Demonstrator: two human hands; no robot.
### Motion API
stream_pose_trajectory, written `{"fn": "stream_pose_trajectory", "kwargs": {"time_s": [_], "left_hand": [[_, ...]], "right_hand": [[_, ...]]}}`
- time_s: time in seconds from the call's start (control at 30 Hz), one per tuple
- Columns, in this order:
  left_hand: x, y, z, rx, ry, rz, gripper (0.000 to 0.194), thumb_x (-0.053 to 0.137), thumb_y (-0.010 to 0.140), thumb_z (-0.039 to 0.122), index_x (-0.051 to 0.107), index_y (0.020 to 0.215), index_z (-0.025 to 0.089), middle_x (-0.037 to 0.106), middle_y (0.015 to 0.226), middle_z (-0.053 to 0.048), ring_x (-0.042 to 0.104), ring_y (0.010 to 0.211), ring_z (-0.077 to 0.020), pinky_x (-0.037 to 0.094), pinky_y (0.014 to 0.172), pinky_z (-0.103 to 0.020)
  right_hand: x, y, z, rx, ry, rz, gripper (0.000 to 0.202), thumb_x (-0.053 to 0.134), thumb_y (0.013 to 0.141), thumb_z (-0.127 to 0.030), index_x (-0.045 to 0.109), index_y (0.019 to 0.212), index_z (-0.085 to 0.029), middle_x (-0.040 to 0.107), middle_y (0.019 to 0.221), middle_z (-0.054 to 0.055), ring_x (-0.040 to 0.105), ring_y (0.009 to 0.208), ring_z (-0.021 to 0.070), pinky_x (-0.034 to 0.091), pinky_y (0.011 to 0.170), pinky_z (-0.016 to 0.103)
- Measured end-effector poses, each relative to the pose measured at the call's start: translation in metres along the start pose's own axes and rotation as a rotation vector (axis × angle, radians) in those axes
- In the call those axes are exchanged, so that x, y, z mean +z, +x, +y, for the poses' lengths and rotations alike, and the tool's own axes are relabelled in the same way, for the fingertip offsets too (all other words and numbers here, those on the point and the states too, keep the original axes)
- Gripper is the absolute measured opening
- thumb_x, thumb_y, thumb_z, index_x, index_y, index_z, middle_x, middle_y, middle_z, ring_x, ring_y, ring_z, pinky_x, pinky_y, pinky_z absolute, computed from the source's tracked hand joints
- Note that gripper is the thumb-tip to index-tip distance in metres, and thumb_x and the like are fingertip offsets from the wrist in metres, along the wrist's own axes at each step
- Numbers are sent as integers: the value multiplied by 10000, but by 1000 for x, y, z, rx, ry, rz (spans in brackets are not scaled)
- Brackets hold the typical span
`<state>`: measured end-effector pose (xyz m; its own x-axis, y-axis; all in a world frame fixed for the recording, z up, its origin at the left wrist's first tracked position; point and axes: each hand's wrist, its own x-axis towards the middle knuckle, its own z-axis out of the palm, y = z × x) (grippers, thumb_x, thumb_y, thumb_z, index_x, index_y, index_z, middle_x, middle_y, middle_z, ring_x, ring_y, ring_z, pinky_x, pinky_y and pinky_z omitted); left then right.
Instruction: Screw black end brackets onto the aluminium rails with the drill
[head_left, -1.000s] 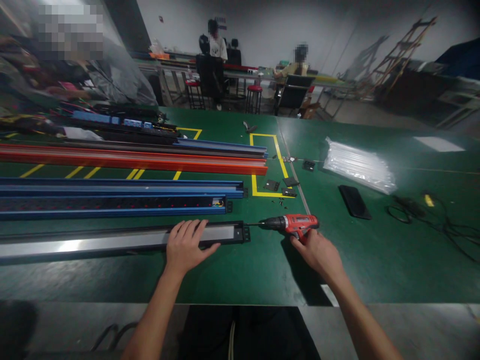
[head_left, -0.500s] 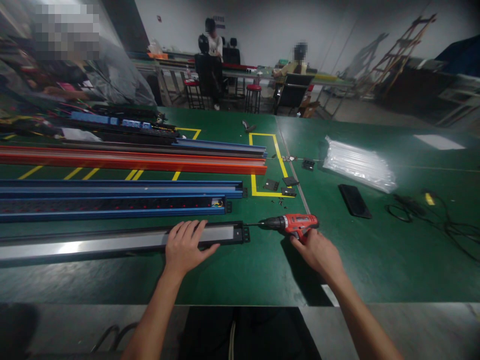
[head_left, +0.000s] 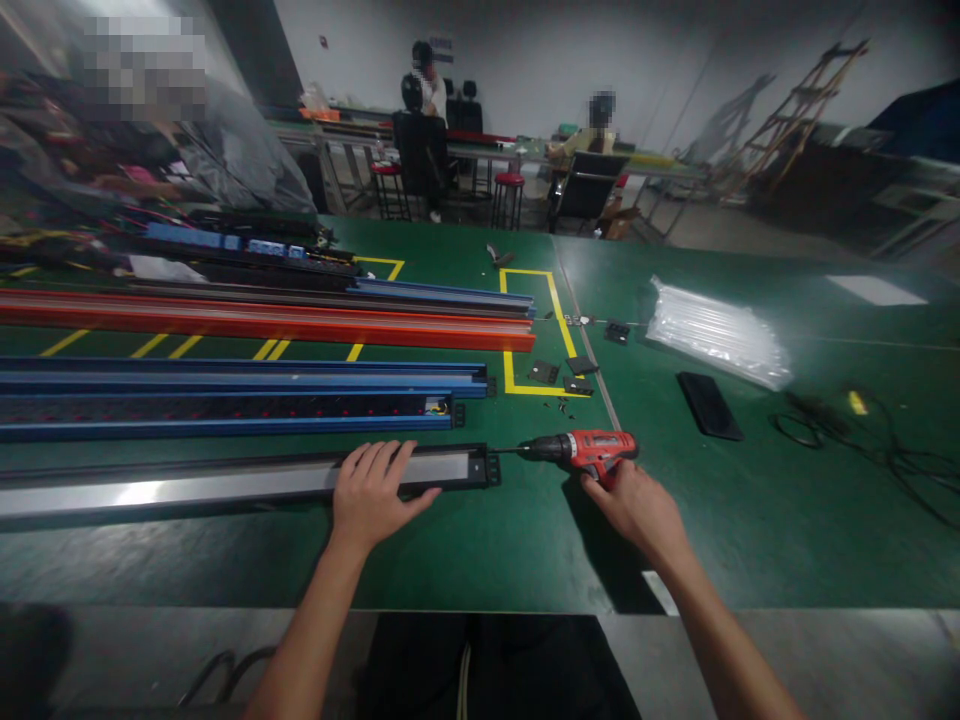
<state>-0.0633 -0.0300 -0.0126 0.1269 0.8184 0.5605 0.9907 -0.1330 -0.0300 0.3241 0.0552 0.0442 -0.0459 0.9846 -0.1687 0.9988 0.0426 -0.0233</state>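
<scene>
My left hand (head_left: 375, 497) lies across a long black metal profile (head_left: 285, 470) with a pale strip along its top. The fingers reach over its far edge and the thumb is on the near side, holding it. A black end cap (head_left: 493, 467) sits at its right end. My right hand (head_left: 643, 508) is wrapped round the grip of a red and black cordless drill (head_left: 600, 447). The drill lies level, pointing left. Its long thin bit (head_left: 510, 450) reaches the upper part of the end cap; whether the tip sits in a screw is too small to tell.
Blue profiles (head_left: 390, 378) and orange profiles (head_left: 420, 330) lie beyond. Small black end pieces (head_left: 578, 385) and screws are scattered right of them. A black phone-like slab (head_left: 709, 405), a plastic-wrapped bundle (head_left: 716, 335) and cables (head_left: 832, 430) lie right. A co-worker (head_left: 240, 145) is at far left.
</scene>
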Motion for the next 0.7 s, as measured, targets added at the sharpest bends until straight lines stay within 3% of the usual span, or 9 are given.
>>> {"fn": "stream_pose_trajectory", "kwargs": {"time_s": [0.3, 0.53, 0.7], "left_hand": [[-1, 1, 1, 7, -6, 9, 690, 642, 845, 694, 681, 1263, 146, 734, 1138, -166, 672, 1060, -344, 456, 1007, -511], [0, 0, 1, -26, -36, -8, 659, 624, 859, 689, 678, 1293, 196, 729, 1163, -148, 658, 1089, -340, 441, 1032, -510], [0, 0, 0, 2, -15, 4, 686, 641, 849, 685, 687, 1269, 145, 730, 1149, -167, 664, 1073, -342, 441, 1028, -505]], "right_hand": [[-3, 0, -2, 27, 10, -23, 501, 459, 973, -617, 601, 1018, -139, 740, 1008, 198, 742, 913, 334, 496, 738, 387], [-5, -1, -4, 34, 5, -27, 496, 470, 968, -620, 601, 1003, -143, 743, 998, 197, 740, 920, 334, 484, 734, 376], [-3, 0, -3, 29, 22, -11, 511, 457, 963, -630, 607, 997, -143, 744, 985, 195, 741, 889, 327, 473, 705, 372]]}}
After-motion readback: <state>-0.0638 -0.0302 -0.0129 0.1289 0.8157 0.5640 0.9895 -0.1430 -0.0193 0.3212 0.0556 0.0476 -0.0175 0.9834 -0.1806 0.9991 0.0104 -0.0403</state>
